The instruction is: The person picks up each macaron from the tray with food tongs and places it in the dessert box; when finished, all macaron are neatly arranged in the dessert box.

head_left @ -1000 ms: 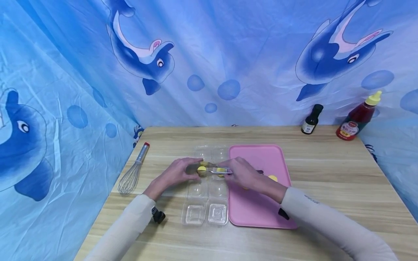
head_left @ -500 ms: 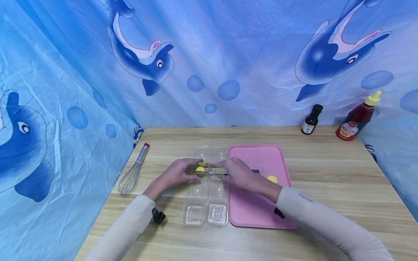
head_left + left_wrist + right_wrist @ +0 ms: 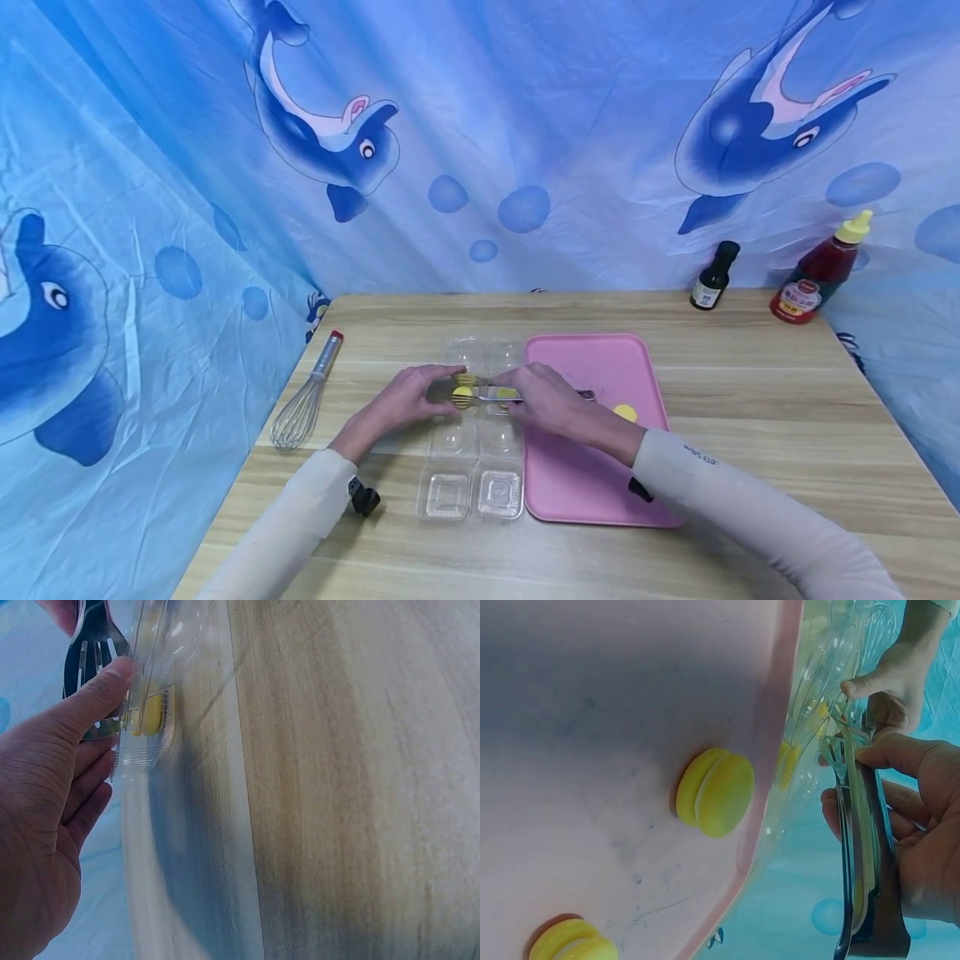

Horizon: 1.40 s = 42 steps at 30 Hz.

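Observation:
My right hand [image 3: 551,400] holds metal tongs [image 3: 489,397] with slotted, fork-like ends, level over the clear plastic boxes. Between the ends shows a yellow macaron [image 3: 463,392], in a left compartment. A second yellow macaron [image 3: 507,392] sits to its right, partly behind the tongs. My left hand [image 3: 408,396] grips the left side of a clear plastic box [image 3: 150,746], thumb and forefinger spread along its edge. In the right wrist view, two yellow macarons with pale filling, one nearer [image 3: 725,796] and one cut off by the frame [image 3: 570,941], lie on the pink tray [image 3: 615,787].
The pink tray stands right of the boxes, under my right forearm, with a macaron [image 3: 626,413] showing. More clear boxes [image 3: 447,493] lie in front. A whisk [image 3: 307,396] lies at left. A dark bottle [image 3: 711,279] and a red sauce bottle [image 3: 813,279] stand at back right.
My right hand and the tongs have shifted slightly left, mostly in the first half second. My left hand stays in place. A tray macaron glimpsed earlier is now behind my right arm.

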{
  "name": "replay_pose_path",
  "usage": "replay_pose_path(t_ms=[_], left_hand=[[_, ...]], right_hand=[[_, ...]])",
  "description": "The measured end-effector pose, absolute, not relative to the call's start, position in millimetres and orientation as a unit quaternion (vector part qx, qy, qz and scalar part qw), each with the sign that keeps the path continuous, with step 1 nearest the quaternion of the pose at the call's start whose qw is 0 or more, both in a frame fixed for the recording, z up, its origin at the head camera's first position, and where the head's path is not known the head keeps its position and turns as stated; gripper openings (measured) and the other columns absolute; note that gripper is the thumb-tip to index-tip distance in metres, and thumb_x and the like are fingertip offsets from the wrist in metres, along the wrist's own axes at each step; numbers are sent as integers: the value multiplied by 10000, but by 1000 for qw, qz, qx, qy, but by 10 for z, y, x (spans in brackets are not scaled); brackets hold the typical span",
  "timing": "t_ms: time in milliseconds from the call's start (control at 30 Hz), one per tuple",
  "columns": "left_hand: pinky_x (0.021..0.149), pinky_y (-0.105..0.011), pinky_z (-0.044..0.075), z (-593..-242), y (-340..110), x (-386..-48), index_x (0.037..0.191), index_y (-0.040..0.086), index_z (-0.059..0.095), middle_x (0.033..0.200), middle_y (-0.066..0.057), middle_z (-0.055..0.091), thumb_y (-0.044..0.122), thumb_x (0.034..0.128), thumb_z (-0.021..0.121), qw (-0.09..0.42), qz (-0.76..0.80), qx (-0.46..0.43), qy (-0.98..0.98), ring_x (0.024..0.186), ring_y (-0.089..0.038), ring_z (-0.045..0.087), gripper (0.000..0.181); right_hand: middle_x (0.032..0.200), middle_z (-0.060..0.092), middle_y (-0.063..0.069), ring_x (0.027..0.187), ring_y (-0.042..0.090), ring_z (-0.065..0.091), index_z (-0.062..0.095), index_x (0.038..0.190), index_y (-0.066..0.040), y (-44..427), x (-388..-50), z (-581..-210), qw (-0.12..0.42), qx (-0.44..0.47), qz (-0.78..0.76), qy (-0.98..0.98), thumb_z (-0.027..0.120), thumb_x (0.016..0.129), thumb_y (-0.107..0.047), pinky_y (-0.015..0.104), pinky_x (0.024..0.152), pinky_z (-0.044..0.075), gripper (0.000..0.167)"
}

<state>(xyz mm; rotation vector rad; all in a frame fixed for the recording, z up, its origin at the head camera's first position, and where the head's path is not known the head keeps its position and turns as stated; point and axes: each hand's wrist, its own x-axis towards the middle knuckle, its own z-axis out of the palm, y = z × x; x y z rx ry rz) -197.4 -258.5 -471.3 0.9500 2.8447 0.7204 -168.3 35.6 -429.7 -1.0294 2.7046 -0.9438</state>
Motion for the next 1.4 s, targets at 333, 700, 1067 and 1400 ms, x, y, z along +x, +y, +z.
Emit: replay_pose_path(t_ms=[333, 700, 1067, 1400], left_hand=[[1164, -501, 473, -4722, -2579, -1974, 1504, 119, 603, 1448, -123, 654, 351, 811, 937, 21, 221, 309, 925, 1328, -331, 624, 804], [1176, -503, 458, -4705, -2564, -1981, 1501, 120, 608, 1467, -98, 644, 374, 824, 926, 23, 231, 314, 921, 1348, -320, 610, 790], [1197, -490, 432, -4598, -2487, -1877, 1526, 151, 580, 1518, -83, 600, 345, 810, 934, 23, 254, 324, 911, 1393, -306, 573, 822], [1164, -457, 479, -4551, -2255, -1630, 1489, 64, 598, 1498, -89, 623, 328, 791, 951, 3, 261, 422, 868, 1361, -273, 604, 826]], right_hand=[[1163, 787, 118, 465, 52, 370, 721, 1391, -169, 482, -1646, -4200, 49, -338, -321, 883, 754, 849, 58, 214, 411, 388, 589], [1239, 766, 107, 476, 20, 278, 707, 1401, -113, 890, -1605, -4103, 17, -317, -327, 890, 832, 832, 2, 230, 491, 365, 594], [1320, 738, 68, 716, 143, 562, 684, 1437, -133, 1407, -1447, -4176, -8, -304, -329, 894, 885, 846, -58, 291, 660, 468, 629], [1281, 734, 142, 637, 91, 512, 694, 1415, -98, 1854, -1238, -4272, 47, -282, -322, 903, 880, 814, 29, 233, 529, 452, 642]])
